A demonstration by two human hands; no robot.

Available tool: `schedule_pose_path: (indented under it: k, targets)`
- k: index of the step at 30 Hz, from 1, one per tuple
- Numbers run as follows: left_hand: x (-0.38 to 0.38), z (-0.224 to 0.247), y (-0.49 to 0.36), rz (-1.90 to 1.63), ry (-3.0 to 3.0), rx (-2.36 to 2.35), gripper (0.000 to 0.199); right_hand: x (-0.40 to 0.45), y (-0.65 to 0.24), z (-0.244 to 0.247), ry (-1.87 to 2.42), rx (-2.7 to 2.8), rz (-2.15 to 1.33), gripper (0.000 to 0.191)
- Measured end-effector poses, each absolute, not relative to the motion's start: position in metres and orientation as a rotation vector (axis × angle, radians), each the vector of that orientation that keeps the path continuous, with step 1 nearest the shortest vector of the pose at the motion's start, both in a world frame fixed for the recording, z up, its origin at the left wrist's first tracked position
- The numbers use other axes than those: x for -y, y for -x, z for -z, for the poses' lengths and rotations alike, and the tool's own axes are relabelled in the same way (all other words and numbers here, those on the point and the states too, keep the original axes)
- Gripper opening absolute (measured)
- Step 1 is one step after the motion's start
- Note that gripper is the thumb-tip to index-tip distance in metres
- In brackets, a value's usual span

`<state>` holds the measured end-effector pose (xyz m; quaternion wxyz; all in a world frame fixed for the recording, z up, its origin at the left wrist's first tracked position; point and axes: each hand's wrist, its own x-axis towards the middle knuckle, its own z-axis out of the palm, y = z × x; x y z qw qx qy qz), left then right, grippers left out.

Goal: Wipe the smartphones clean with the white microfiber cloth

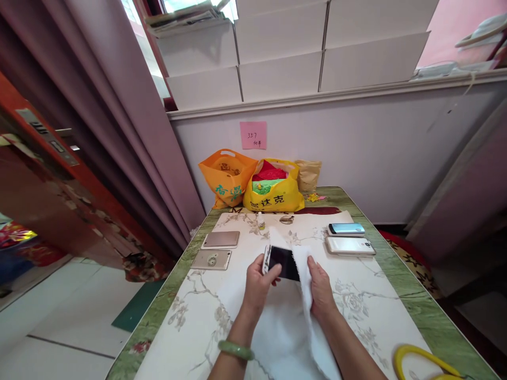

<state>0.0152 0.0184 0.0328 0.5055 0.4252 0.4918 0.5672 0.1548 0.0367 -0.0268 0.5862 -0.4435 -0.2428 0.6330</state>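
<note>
My left hand (257,279) grips one end of a smartphone (284,259) with a white edge and dark screen, its thumb lying over the screen. Over the phone's other end, my right hand (320,285) pinches a white cloth (303,274). The rest of that cloth spreads below and between my forearms. To the left lie a rose-gold phone (222,239) and a gold phone with a ring holder (211,259). On the right are a blue-screened phone (346,229) and a pale gold phone (350,246).
At the table's back stand an orange bag (227,179), a stuffed yellow bag (273,199) and a brown paper bag (308,176). A small bottle (261,221) and glasses (287,219) lie nearer. Yellow handles (420,354) show at front right.
</note>
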Motion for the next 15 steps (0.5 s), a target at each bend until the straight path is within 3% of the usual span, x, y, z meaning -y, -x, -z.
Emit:
schedule_pose_path:
  k: [7,15]
  targets:
    - [0.009,-0.059,0.044,-0.703,-1.256,-1.089,0.032,-0.033,-0.152,0.029,1.010,0.775,-1.478,0.046]
    - [0.000,-0.057,0.017,-0.668,-1.588,-1.276,0.026,-0.030,-0.154,0.032,0.944,0.893,-1.496,0.043]
